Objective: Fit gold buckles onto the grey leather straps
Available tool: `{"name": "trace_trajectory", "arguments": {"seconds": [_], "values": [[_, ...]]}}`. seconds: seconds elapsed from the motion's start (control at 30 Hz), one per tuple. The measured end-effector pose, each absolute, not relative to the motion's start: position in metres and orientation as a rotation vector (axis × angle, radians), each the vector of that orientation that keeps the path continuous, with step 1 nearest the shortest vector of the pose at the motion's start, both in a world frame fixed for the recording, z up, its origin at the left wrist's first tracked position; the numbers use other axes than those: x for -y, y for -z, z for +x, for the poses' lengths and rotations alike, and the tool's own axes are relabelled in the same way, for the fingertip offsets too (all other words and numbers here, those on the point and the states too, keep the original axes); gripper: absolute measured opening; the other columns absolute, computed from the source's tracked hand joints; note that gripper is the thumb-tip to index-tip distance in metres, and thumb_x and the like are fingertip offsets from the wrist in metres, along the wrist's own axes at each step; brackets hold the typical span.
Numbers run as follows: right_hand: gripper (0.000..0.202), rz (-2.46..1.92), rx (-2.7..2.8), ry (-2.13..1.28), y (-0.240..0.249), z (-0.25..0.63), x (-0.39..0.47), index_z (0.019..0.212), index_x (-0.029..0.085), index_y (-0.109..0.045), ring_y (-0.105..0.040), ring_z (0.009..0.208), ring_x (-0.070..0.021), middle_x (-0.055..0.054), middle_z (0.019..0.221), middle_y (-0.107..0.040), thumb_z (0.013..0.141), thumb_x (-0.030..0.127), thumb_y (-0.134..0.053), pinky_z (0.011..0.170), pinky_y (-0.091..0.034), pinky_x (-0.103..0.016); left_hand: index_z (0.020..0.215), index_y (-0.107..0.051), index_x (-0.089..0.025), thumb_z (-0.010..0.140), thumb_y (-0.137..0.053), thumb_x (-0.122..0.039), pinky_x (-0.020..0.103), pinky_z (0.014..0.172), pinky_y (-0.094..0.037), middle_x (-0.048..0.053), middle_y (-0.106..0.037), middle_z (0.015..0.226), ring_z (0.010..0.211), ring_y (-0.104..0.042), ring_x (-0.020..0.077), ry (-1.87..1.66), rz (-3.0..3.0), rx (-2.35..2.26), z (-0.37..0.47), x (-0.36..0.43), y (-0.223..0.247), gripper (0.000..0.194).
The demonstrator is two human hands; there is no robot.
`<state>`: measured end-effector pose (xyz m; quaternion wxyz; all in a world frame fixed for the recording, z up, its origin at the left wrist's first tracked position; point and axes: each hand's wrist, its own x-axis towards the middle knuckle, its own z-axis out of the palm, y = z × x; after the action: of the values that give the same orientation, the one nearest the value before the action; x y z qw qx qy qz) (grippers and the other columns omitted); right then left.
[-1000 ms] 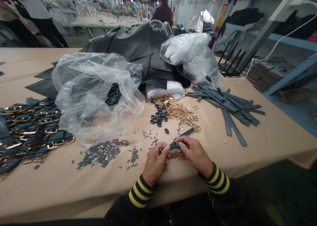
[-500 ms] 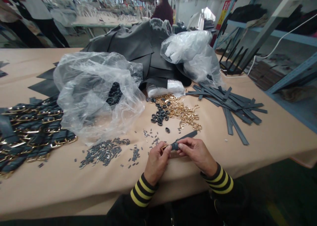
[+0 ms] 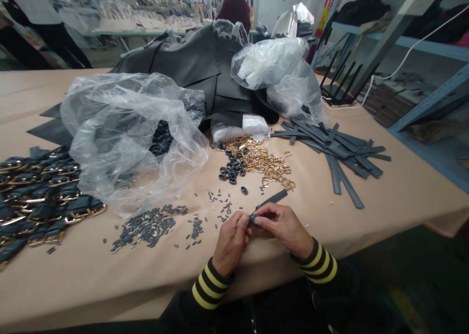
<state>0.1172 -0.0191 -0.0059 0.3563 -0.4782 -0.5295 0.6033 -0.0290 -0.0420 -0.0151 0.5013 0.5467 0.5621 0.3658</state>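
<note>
My left hand (image 3: 231,239) and my right hand (image 3: 287,228) meet near the table's front edge, both closed on one dark strap (image 3: 274,198). Its flat free end sticks out beyond my right fingers, up and to the right. A small black loop (image 3: 252,220) sits around the strap between my fingertips. The strap's other end is hidden in my left hand. Just beyond lies a single black loop (image 3: 244,190), with a cluster of black loops (image 3: 231,172) and a heap of gold buckles (image 3: 269,163) behind it.
Small dark metal-like pieces (image 3: 146,226) lie scattered left of my hands. Buckled straps (image 3: 40,192) are stacked at far left, beside a clear plastic bag (image 3: 110,129). Loose dark strips (image 3: 340,148) lie at right. Black sheets (image 3: 183,60) and a router (image 3: 337,92) stand behind.
The gold buckle that showed at my left fingers is now covered by them. My fingers have drawn closer together around the loop. The whole view has shifted slightly.
</note>
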Motion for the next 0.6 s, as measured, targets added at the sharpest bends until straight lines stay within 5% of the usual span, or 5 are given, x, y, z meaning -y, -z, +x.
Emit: {"name": "trace_trajectory", "arguments": {"seconds": [0.23,0.43,0.6], "values": [[0.008,-1.371,1.561,-1.266,0.006,0.102,0.025,0.077,0.014,-0.061,-0.054,0.061,-0.0111,-0.001,0.067,-0.06,0.072,0.02,-0.058,0.059,-0.043,-0.022,0.071,-0.05,-0.018,0.086,-0.031,-0.038,0.022,0.051,-0.037,-0.002,-0.047,0.055,0.05,-0.046,0.011,-0.911,1.414,-1.472,-0.025,0.042,0.02,0.032],[0.014,-1.336,1.696,-1.285,-0.001,0.112,0.021,0.079,0.015,-0.061,-0.057,0.058,-0.0115,-0.001,0.063,-0.062,0.08,0.023,-0.05,0.056,-0.044,-0.022,0.083,-0.055,-0.016,0.08,-0.047,-0.036,0.023,0.056,-0.038,-0.001,-0.055,0.063,0.058,-0.049,0.0124,-0.807,1.569,-1.345,-0.036,0.041,0.017,0.022],[0.021,-1.367,2.088,-0.656,-0.027,0.142,0.011,0.095,0.015,-0.061,-0.056,0.091,-0.0197,-0.009,0.098,-0.063,0.08,0.026,-0.051,0.08,-0.041,-0.031,0.074,-0.053,-0.016,0.079,-0.047,-0.039,0.021,0.046,-0.031,-0.006,-0.04,0.048,0.045,-0.038,0.0093,-0.781,1.507,-1.356,-0.039,0.037,0.011,0.025]]}}
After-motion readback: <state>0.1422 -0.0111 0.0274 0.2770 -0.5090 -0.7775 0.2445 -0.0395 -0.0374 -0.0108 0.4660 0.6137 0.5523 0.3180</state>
